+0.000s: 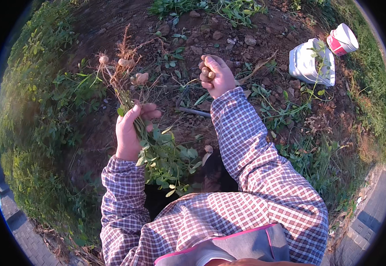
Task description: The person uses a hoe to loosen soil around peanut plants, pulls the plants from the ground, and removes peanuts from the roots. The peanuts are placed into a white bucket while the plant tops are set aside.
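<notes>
My left hand (130,129) holds an uprooted peanut plant (125,93) by its stems. The roots with several pale peanut pods (126,63) point away from me, and the green leaves (166,158) hang down toward my lap. Thumb and palm press on the stems while the fingers are loosely curled. To the right and farther out, my right hand (218,74) is closed around several peanut pods (207,73), which show between thumb and fingers. It is apart from the plant.
A white bucket (307,63) lies tipped on the soil, with a smaller white and pink bucket (342,40) beside it. Loose peanuts (317,123) lie at the right. A dark tool handle (194,111) rests on the ground. Leafy plants (43,109) grow on the left.
</notes>
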A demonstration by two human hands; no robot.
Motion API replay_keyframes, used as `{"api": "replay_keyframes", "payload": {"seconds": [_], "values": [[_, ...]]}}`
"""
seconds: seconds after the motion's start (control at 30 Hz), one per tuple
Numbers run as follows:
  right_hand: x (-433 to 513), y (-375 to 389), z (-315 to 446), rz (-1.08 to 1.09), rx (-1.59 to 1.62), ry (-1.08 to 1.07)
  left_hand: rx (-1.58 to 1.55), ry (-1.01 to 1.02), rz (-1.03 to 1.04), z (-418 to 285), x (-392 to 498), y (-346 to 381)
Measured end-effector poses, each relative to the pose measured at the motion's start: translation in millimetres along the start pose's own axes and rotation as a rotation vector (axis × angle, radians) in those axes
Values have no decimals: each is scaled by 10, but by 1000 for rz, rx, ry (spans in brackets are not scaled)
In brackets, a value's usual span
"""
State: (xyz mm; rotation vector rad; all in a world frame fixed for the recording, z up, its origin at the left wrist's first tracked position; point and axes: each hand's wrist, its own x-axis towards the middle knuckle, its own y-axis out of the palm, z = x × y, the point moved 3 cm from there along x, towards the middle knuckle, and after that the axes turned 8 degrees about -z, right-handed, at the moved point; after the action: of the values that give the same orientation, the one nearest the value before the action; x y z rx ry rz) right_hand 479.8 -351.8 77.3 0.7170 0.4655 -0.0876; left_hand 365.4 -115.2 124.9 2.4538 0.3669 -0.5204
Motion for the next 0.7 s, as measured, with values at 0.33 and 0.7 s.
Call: {"api": "replay_keyframes", "payload": {"seconds": [0.33, 0.7], "values": [[-200, 337, -298, -8, -249, -40, -332, 101, 294, 358, 219, 631], [61, 106, -199, -83, 116, 71, -231, -158, 283, 705, 49, 595]]}}
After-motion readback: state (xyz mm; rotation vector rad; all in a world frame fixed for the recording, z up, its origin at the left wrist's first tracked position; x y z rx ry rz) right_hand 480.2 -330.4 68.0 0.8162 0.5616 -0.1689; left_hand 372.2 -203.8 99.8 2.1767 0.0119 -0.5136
